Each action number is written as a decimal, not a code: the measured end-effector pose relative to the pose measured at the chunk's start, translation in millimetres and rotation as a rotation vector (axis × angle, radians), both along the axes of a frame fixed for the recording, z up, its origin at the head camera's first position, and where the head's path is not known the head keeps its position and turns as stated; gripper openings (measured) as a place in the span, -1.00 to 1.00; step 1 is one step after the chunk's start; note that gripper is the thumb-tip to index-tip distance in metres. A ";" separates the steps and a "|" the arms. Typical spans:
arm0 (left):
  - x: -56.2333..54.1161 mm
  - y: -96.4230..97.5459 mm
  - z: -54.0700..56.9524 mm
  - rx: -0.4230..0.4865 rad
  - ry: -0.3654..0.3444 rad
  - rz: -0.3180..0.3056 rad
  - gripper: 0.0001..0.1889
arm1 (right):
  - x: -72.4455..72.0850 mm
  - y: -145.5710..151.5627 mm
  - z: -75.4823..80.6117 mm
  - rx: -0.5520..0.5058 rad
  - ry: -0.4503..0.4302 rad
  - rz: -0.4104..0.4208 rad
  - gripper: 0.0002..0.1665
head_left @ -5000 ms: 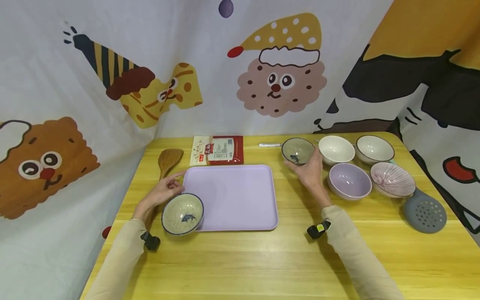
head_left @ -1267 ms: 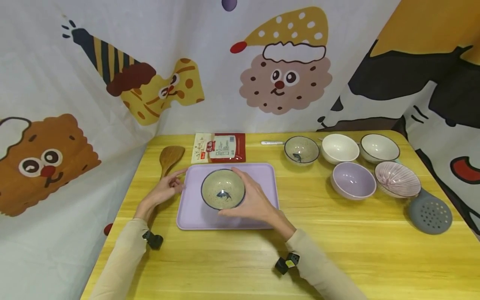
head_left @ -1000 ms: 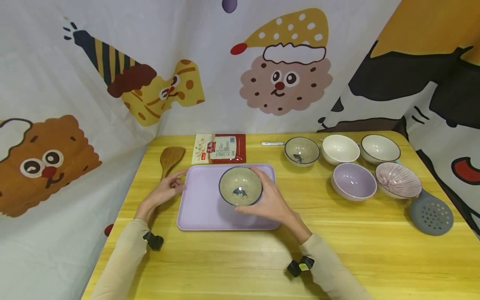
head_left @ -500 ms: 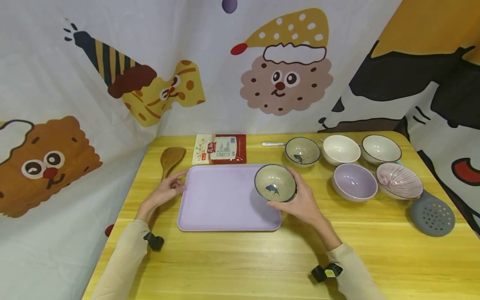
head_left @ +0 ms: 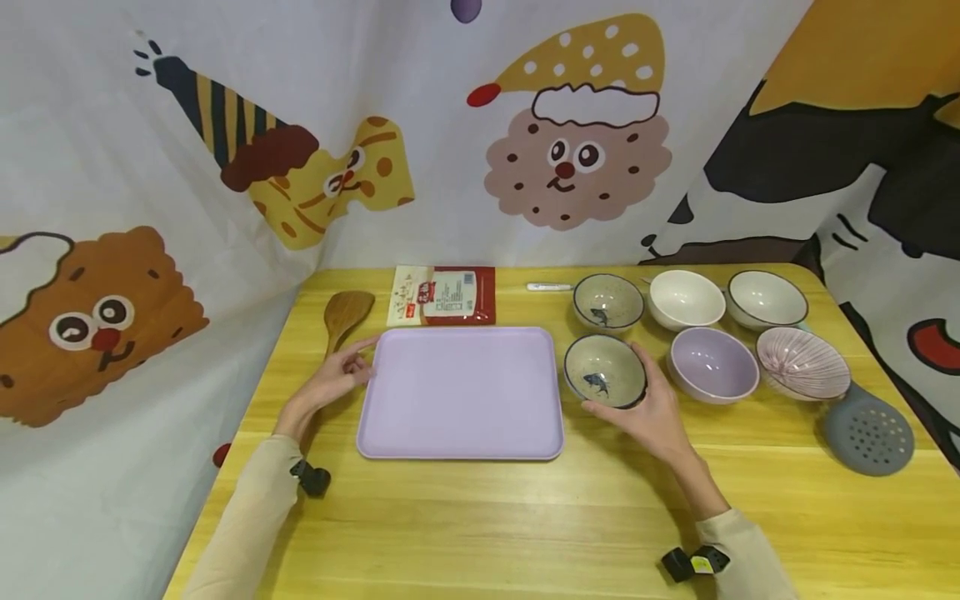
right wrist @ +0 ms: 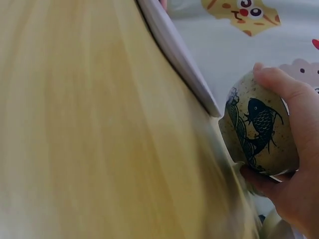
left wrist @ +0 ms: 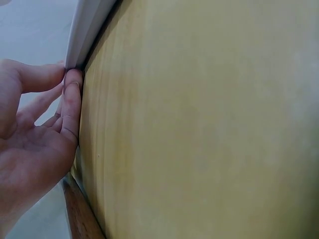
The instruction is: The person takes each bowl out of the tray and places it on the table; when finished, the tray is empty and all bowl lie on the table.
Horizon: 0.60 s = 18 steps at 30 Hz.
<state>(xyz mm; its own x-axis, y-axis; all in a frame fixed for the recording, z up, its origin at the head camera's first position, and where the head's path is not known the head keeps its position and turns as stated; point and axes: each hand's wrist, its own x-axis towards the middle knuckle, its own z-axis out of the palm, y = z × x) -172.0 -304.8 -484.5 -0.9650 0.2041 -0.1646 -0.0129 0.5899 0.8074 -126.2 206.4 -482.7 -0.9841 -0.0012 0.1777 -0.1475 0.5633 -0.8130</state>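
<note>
My right hand [head_left: 654, 417] grips a speckled beige bowl [head_left: 604, 372] with a dark blue rim, thumb on the near side and fingers round the right. It is just right of the lilac tray [head_left: 461, 392]; a blue fish shows on its outer wall in the right wrist view. A matching fish bowl [head_left: 607, 302] stands right behind it. My left hand [head_left: 330, 385] is at the tray's left edge; in the left wrist view, thumb and fingertips pinch the rim [left wrist: 82, 45]. A wooden spatula [head_left: 347, 312] lies partly under this hand.
On the right stand a cream bowl [head_left: 686, 300], a dark-rimmed white bowl [head_left: 767, 298], a lilac bowl [head_left: 712, 364] and a pink striped bowl [head_left: 802, 362]. A grey perforated skimmer [head_left: 870, 433] lies beside them. A red-and-white packet [head_left: 442, 296] and a white handle [head_left: 549, 287] lie behind the tray.
Earlier the held bowl sat at the tray's front left corner while my right hand was at the other fish bowl. My right hand has since carried it rightward across the tray. My left hand stays put.
</note>
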 end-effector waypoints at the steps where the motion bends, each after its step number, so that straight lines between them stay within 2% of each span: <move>1: -0.2 -0.2 0.0 -0.001 -0.001 -0.002 -0.35 | -0.3 1.5 -1.3 0.000 0.003 -0.007 0.42; 13: -0.7 4.0 3.7 -0.008 -0.004 -0.005 -0.34 | -5.1 8.6 -8.2 0.050 0.022 -0.074 0.41; 15: 0.8 5.5 7.4 0.000 -0.008 -0.002 -0.35 | -5.7 8.3 -7.4 0.062 0.024 -0.086 0.41; 18: 6.0 9.3 18.6 0.010 -0.015 -0.007 -0.36 | -6.7 7.3 -7.0 0.072 0.024 -0.102 0.41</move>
